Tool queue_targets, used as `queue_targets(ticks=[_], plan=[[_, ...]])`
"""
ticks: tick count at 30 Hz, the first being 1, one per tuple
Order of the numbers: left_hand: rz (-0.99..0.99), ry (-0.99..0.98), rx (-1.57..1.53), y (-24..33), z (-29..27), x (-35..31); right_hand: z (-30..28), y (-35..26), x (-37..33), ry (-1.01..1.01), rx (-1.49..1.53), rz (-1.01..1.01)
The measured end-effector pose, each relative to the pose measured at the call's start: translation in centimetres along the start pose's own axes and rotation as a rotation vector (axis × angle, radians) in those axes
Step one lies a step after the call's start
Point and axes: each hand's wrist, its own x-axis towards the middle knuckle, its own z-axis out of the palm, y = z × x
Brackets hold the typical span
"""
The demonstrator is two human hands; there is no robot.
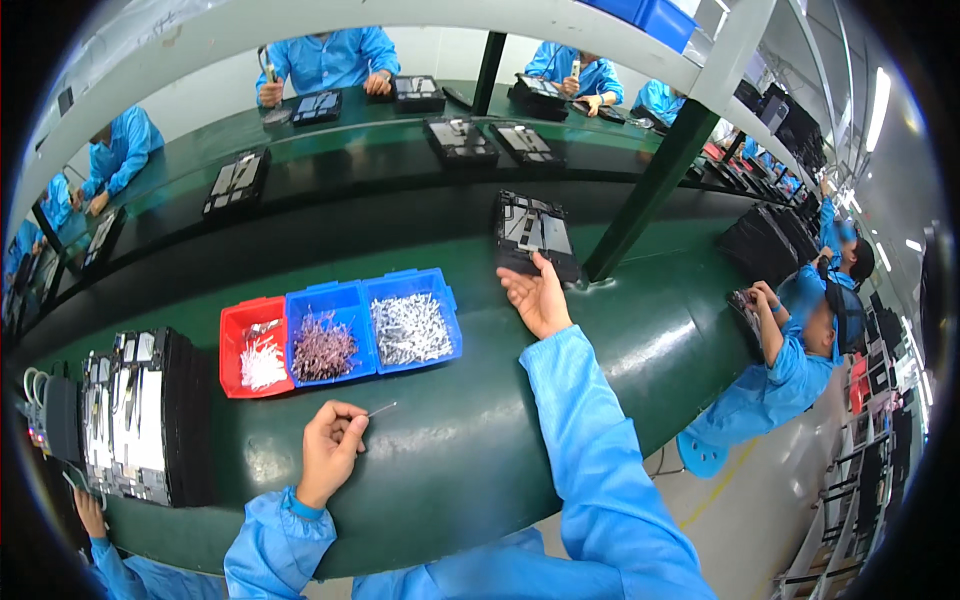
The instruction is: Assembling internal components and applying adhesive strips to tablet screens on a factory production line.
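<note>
My left hand [332,450] is closed over the green bench, with a thin metal tool [382,408] pinched in the fingers, its tip pointing right; it looks like tweezers. My right hand [540,298] reaches far forward and grips the near edge of a black-framed flat device [533,230], thumb on top. Silvery panels and small parts show on the device's upper face. Between my arms and the far side stand a red bin [228,350] of white slips, a blue bin [322,296] of brownish-purple small parts and another blue bin [452,325] of white-and-grey small parts.
A stack of similar devices [130,420] stands at the left. More devices [460,142] lie on the dark strip beyond the bench. A green post [650,195] rises beside my right hand. A co-worker [790,350] sits at the right; several others work across.
</note>
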Motion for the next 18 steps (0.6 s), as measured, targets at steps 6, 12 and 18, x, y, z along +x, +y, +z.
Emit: queue_targets(ticks=[6,12,18], plan=[[-0.036,-0.034,-0.056,-0.1,-0.8,-0.4,0.6,5.6,-13.8,0.222,-0.196,-0.054],[-0.077,-0.051,-0.083,-0.1,-0.9,-0.3,0.5,10.5,-30.3,0.248,-0.215,0.383],[-0.057,-0.174,-0.211,0.8,1.4,-2.2,-4.6,15.8,-40.0,-0.128,-0.112,0.688]])
